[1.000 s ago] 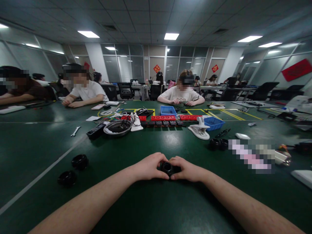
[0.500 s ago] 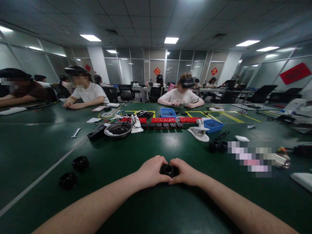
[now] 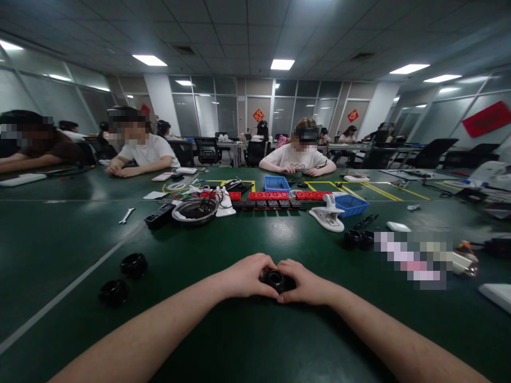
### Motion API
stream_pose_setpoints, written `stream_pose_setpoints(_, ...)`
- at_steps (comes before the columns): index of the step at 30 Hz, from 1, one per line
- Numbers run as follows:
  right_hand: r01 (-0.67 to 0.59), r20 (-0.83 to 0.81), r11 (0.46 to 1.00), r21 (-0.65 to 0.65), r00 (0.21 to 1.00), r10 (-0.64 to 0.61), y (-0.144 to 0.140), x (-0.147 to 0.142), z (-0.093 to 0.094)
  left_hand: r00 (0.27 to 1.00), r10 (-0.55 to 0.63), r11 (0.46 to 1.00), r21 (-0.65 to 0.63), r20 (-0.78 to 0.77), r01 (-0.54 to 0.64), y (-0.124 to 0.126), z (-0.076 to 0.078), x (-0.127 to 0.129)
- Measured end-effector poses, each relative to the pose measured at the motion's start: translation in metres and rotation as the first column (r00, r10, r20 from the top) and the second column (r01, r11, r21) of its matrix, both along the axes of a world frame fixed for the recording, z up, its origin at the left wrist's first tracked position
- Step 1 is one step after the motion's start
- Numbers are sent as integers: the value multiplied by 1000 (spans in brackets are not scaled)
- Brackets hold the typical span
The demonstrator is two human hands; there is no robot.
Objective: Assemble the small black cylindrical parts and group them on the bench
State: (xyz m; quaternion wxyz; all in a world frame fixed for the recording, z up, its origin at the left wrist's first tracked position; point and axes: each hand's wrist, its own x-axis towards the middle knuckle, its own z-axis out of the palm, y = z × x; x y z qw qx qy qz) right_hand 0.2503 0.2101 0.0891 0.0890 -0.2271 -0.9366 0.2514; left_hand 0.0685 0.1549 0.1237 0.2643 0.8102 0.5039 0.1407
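Between my two hands, low over the green table (image 3: 191, 330), is a round black ring-shaped part (image 3: 275, 277) with a hole in its middle. My left hand (image 3: 251, 275) curls round its left side, thumb in front and fingers behind. My right hand (image 3: 305, 282) closes on the right side in the same way, and the fingertips of both hands nearly meet. The part's underside is hidden. Two similar black rings, one (image 3: 133, 265) behind the other (image 3: 114, 292), lie to the left of my left forearm.
Ahead are a metal bowl (image 3: 195, 211), a white clip stand (image 3: 328, 214), a blue tray (image 3: 351, 204) and red socket strips (image 3: 268, 196). More black rings (image 3: 353, 239) lie at right. A wrench (image 3: 126, 216) rests at left. A person (image 3: 297, 157) sits opposite.
Both hands stay closed round the black ring in nearly the same place. The whole view has shifted very slightly; nothing else has visibly moved.
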Motion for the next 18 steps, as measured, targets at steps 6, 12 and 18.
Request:
stream_pose_setpoints(6,-44,-11,997,-69,999,43,3,1,2,999,-36,999,4,25,36,2,-5,-1)
stream_pose_setpoints(12,-70,-19,993,-98,997,68,4,3,3,1000,-28,1000,-1,8,28,3,-4,-1)
stream_pose_setpoints(18,-90,-29,988,-123,996,87,6,4,3,999,-27,1000,3,23,26,2,-5,-1)
